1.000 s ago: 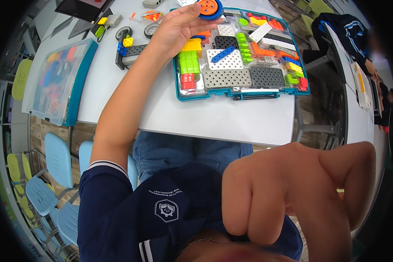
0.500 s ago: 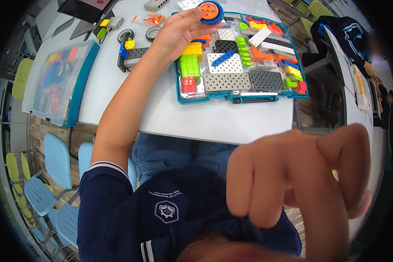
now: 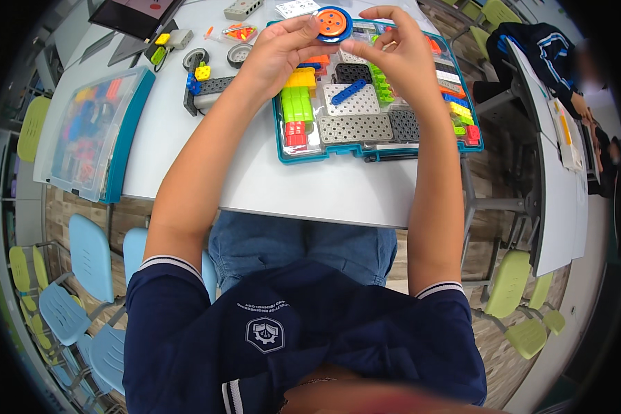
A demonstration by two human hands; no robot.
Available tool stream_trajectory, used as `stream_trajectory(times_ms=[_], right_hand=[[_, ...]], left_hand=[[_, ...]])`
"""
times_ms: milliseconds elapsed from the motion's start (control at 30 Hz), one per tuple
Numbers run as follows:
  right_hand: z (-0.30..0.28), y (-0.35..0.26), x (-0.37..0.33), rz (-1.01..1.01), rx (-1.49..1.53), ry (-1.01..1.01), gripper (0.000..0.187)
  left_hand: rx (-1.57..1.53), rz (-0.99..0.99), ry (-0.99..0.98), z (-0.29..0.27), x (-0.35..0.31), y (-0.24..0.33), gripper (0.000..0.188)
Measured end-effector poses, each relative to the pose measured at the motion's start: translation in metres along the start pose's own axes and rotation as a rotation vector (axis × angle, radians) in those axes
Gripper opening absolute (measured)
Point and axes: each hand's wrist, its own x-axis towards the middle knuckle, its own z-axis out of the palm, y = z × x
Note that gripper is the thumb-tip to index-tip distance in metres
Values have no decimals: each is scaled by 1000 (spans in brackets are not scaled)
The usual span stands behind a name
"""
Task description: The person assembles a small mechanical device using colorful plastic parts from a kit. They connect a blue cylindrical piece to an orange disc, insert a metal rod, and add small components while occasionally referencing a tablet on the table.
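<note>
My left hand point(image 3: 277, 54) grips an orange wheel with a blue rim point(image 3: 332, 25) between thumb and fingers, above the far left part of an open teal parts case point(image 3: 303, 159). At the wheel's right side is my right hand point(image 3: 401, 61), its thumb and forefinger apart and curved. The thumb tip is close to the rim; I cannot tell whether it touches. Below both hands, the case holds a white perforated plate point(image 3: 366, 105) with a blue strip point(image 3: 349, 92) on it, grey plates point(image 3: 355, 129), green blocks point(image 3: 297, 103) and other coloured pieces.
A second, lidded case point(image 3: 90, 134) sits at the table's left. Behind my left forearm lies a part-built model point(image 3: 210, 84) near a loose grey wheel point(image 3: 239, 55). A laptop point(image 3: 134, 15) is far left. Blue chairs point(image 3: 90, 255) stand left; another person point(image 3: 531, 58) sits right.
My right hand has moved from close to the camera at lower right, up and away over the case to the wheel. My left hand still holds the wheel in nearly the same place.
</note>
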Motion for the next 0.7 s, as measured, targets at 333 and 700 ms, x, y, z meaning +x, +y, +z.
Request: stream_trajectory(times_ms=[333,700], right_hand=[[28,22,-10,-139,228,-32,65],[30,30,-10,-236,177,94,56]], left_hand=[[153,10,-15,-2,-1,-3,53],[261,-63,-52,4,-4,1,53]])
